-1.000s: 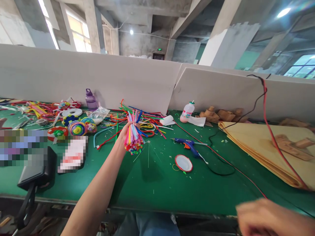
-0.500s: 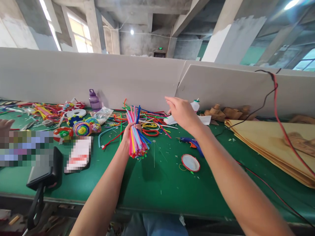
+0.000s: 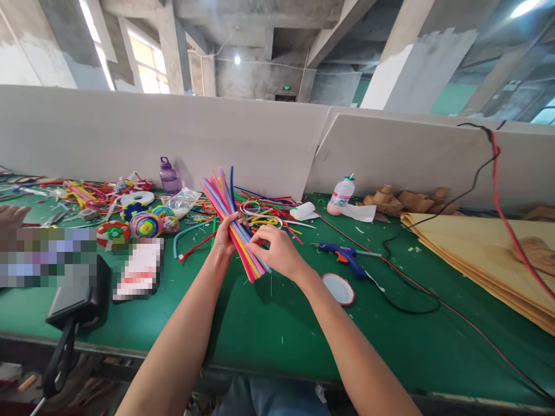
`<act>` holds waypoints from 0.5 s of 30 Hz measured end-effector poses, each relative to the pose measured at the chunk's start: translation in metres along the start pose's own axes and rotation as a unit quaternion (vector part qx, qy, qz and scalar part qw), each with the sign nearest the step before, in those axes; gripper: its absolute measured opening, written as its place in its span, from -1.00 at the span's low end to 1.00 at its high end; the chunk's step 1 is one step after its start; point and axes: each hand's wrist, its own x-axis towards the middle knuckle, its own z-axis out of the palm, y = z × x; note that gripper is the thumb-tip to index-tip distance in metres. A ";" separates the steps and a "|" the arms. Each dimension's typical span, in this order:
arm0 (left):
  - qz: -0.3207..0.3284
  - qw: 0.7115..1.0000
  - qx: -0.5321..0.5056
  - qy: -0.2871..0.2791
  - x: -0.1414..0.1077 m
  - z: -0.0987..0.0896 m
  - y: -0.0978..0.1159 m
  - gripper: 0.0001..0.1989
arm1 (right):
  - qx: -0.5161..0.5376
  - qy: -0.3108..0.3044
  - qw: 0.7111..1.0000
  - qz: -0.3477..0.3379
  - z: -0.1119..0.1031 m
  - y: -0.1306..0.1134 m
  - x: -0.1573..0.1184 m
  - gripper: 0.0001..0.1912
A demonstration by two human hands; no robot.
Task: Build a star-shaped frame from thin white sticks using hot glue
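Note:
My left hand [image 3: 225,236] grips a thick bundle of coloured pipe cleaners [image 3: 222,196], tilted with its upper end leaning left and its lower end near the green table [image 3: 277,335]. From the right, my right hand [image 3: 277,251] pinches the bundle's lower part with its fingertips. Behind both hands lies a loose heap of more pipe cleaners [image 3: 264,211].
A blue glue gun [image 3: 344,255] with a black cord and a round lid [image 3: 339,289] lie right of my hands. A white bottle [image 3: 340,195], purple bottle [image 3: 166,174], coloured craft rolls [image 3: 145,224] and tan sheets [image 3: 481,248] lie around. Another person's hand [image 3: 11,216] shows at the left edge.
My right hand came up from the lower right, reached forward, then dropped onto the bundle. The bundle tilted from upright to leaning left.

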 end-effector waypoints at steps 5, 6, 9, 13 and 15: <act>0.047 0.999 0.012 0.003 -0.006 0.000 0.005 -0.77 | -0.001 -0.008 0.998 0.055 0.001 0.011 -0.007 -0.90; 0.043 0.999 0.014 0.003 -0.007 0.000 0.006 -0.77 | 0.018 -0.016 0.997 0.069 0.002 0.014 -0.007 -0.88; 0.026 0.999 0.019 0.011 -0.009 0.002 0.006 -0.79 | 0.079 -0.045 0.991 0.096 0.006 0.019 -0.007 -0.84; 0.014 1.000 0.009 0.020 -0.008 0.003 0.005 -0.84 | 0.089 -0.044 0.991 0.094 0.014 0.023 -0.008 -0.93; 0.008 1.000 -0.001 0.026 -0.006 0.002 0.005 -0.90 | 0.080 -0.043 0.992 0.091 0.016 0.024 -0.008 -0.97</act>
